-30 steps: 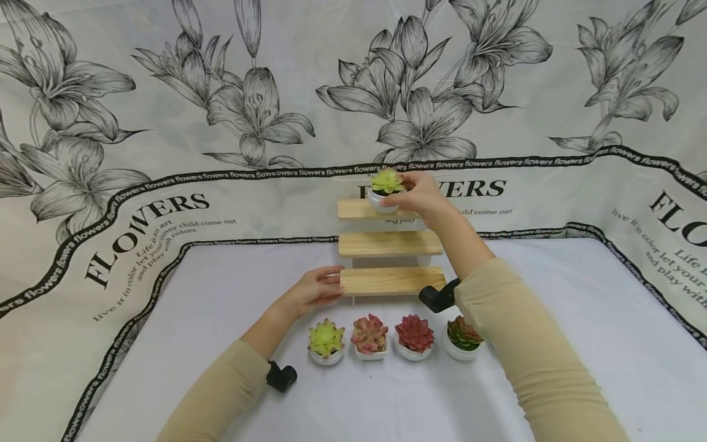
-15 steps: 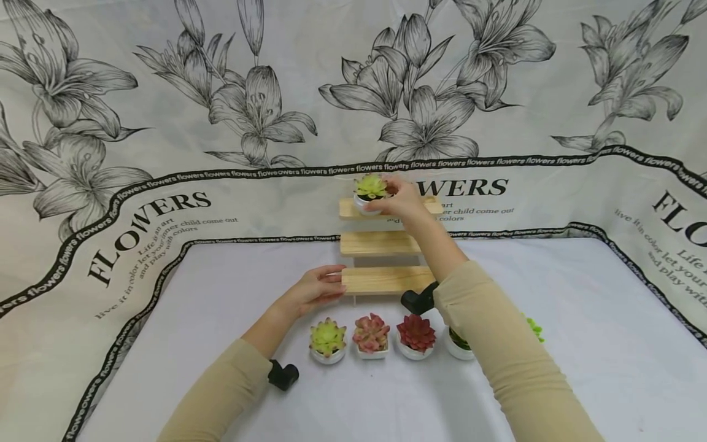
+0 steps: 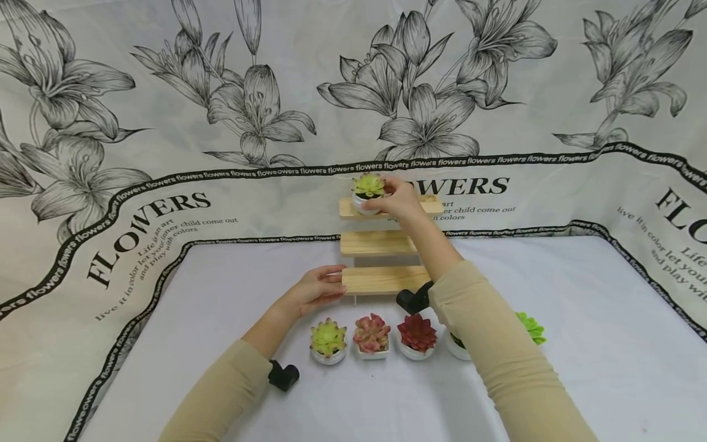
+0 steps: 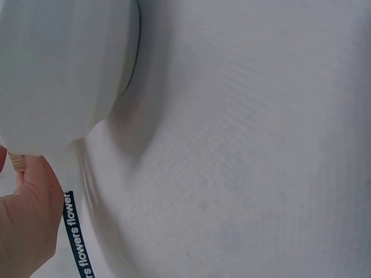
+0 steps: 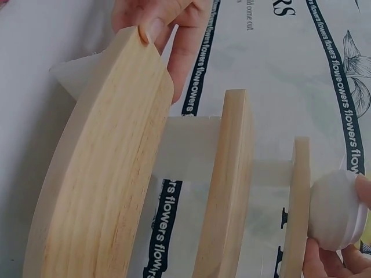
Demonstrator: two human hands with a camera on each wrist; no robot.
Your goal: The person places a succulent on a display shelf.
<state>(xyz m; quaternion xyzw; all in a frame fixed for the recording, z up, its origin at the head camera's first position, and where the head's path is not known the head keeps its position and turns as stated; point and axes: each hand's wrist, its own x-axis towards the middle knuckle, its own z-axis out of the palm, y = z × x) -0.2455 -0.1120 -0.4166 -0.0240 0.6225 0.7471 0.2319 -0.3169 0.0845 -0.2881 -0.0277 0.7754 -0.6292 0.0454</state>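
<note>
A yellow-green succulent (image 3: 369, 186) in a white round pot (image 5: 335, 211) sits at the left end of the top board (image 3: 353, 210) of a three-tier wooden stand. Fingers and thumb of my right hand (image 3: 399, 199) hold the pot from its right side. In the right wrist view the pot's base meets the top board. My left hand (image 3: 316, 288) grips the left end of the bottom board (image 3: 383, 280), its thumb over the edge in the right wrist view. The middle board (image 3: 375, 244) bears nothing where it shows.
In front of the stand is a row of potted succulents: yellow-green (image 3: 328, 337), pink (image 3: 372, 334), dark red (image 3: 417, 334), one mostly hidden by my right sleeve, and bright green (image 3: 531, 328). A white rounded pot (image 4: 58, 69) looms close in the left wrist view.
My right hand has moved left and slightly down with the potted succulent, to the top board's left end. The bright green succulent has come out from behind the sleeve. My left hand stays put.
</note>
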